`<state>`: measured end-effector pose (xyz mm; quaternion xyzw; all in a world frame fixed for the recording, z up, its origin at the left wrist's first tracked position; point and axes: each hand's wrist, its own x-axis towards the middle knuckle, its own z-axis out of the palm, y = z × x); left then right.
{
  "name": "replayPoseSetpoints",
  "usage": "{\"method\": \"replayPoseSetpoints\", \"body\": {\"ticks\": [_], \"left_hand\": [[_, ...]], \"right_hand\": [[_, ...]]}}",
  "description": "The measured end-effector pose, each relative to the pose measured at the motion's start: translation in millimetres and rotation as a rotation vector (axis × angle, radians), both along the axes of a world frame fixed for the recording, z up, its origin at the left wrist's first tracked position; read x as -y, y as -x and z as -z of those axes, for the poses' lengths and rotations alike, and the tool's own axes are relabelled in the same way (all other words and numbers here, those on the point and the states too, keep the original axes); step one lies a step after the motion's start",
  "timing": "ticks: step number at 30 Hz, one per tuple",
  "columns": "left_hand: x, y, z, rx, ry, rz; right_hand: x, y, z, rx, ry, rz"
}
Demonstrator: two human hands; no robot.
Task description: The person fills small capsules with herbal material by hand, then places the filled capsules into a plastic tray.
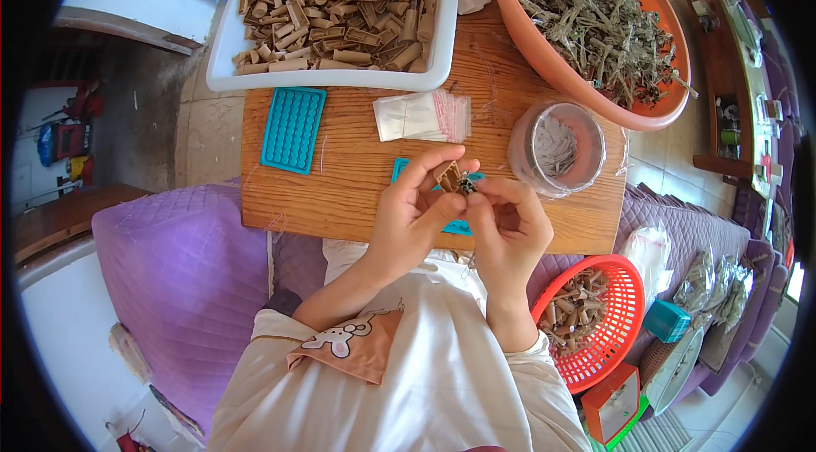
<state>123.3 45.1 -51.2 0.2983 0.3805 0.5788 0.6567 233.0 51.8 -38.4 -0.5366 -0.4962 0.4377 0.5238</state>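
Between my two hands, above the near half of the wooden table, is a small brown plastic shell (pixel 447 171). My left hand (pixel 406 221) is closed on it with thumb and fingers. The thumb and forefinger of my right hand (pixel 508 218) pinch a small dark part with green on it (pixel 467 186) at the shell's right edge. Whether that part sits inside the shell or only touches it, I cannot tell. Thin wire seems to hang below the right hand. Under my hands lies a teal grid tray (pixel 459 227), mostly hidden.
Further off stand a white tub (pixel 340 79) of brown shells and an orange basin (pixel 544 56) of bundled wired parts. A second teal tray (pixel 291 130), small plastic bags (pixel 422 116) and a clear container (pixel 523 154) of white slips lie on the table (pixel 357 180). A red basket (pixel 627 316) is at right.
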Motion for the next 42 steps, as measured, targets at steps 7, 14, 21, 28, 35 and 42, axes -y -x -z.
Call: {"method": "replayPoseSetpoints", "body": {"ticks": [7, 14, 21, 28, 35, 42], "left_hand": [[3, 12, 5, -0.108, -0.121, 0.043], [3, 15, 8, -0.192, -0.22, 0.082], [2, 12, 10, 0.08, -0.131, 0.036], [1, 5, -2, 0.021, 0.022, -0.046], [4, 5, -5, -0.008, 0.061, -0.096], [4, 3, -2, 0.046, 0.136, -0.121]], "right_hand": [[3, -3, -7, 0.042, -0.082, -0.049], [6, -2, -9, -0.033, -0.049, -0.028], [-1, -10, -13, 0.302, -0.317, -0.272], [8, 1, 11, 0.12, -0.094, -0.162], [5, 1, 17, 0.137, -0.11, -0.2], [9, -1, 19, 0.147, -0.018, -0.155]]}}
